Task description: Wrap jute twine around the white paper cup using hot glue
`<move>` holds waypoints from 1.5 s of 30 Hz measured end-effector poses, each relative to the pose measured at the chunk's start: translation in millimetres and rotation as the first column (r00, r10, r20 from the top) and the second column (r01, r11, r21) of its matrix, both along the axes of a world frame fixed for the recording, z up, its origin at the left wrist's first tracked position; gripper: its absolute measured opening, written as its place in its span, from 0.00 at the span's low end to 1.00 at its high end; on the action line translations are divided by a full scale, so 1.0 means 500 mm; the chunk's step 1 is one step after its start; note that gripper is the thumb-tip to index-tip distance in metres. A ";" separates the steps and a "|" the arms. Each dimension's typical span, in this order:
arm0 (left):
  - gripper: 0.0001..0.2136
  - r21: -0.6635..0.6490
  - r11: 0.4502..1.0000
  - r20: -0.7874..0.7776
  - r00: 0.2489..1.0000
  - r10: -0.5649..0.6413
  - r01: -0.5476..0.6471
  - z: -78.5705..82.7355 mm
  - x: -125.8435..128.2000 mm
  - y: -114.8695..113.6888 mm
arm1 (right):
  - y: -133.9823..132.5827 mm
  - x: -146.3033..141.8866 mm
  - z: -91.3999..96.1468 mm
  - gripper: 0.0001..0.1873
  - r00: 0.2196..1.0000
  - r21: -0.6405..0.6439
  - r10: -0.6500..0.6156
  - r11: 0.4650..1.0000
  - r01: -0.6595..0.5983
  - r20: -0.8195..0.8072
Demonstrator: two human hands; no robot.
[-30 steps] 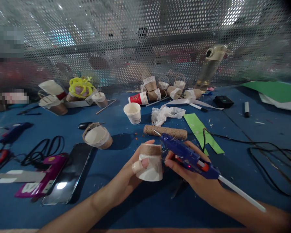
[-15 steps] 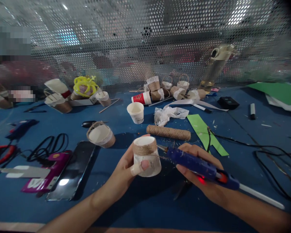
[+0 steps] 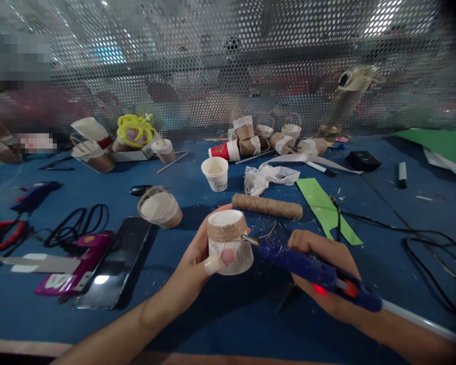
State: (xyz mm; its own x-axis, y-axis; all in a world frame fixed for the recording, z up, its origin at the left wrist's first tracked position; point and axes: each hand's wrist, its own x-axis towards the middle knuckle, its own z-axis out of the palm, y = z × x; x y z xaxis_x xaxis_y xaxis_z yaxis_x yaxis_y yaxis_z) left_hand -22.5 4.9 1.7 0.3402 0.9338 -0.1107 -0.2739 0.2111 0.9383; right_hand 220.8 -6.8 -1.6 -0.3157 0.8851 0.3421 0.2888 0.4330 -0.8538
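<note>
My left hand [image 3: 201, 256] is wrapped round a white paper cup [image 3: 237, 258], thumb across its front. Brown twine circles the band near the cup's upper end. In my right hand [image 3: 326, 258] is a blue hot glue gun [image 3: 296, 261] with a glowing red light and a white glue stick out of its rear. Its metal nozzle meets the cup's side at the lower edge of the twine, as far as I can see. Just behind the cup lies a spool of twine [image 3: 268, 206], with a loose strand trailing near the nozzle.
A twine-wrapped cup [image 3: 161, 207] lies tilted left of my hand, near a phone [image 3: 115, 261]. Behind are a white cup [image 3: 215, 175], white lace [image 3: 269, 177] and small baskets [image 3: 245, 137]. A green strip [image 3: 315, 197] and black cable [image 3: 387, 230] lie right.
The glue gun's nozzle has moved left and slightly down, from beside the cup to its side at the twine. My left hand still holds the cup in nearly the same place.
</note>
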 end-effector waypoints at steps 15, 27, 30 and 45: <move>0.35 -0.002 1.000 -0.114 0.993 0.017 -0.017 0.002 -0.002 0.003 | -0.007 0.007 -0.004 0.18 0.964 0.152 -0.100 0.986 0.063 0.245; 0.35 -0.064 0.998 0.034 0.999 0.009 -0.006 -0.003 -0.007 0.002 | -0.001 0.007 0.007 0.17 0.991 -0.099 -0.052 0.993 0.065 0.127; 0.34 -0.083 0.997 0.081 0.997 -0.004 0.011 -0.003 -0.005 -0.001 | 0.000 0.008 0.005 0.15 0.991 -0.189 -0.099 0.975 0.114 0.088; 0.27 -0.054 0.998 -0.061 0.998 -0.024 0.021 -0.011 0.026 -0.007 | 0.001 -0.047 -0.014 0.15 0.957 -0.224 -0.097 0.974 0.035 -0.274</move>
State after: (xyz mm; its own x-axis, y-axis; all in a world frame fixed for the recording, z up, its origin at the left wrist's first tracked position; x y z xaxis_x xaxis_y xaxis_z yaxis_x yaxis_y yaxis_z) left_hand -9.7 1.3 -3.8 0.3523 0.9181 -0.1813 -0.2105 0.2665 0.9406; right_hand 197.3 -6.5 -8.3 -0.1727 0.9628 0.2078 0.0449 0.2184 -0.9748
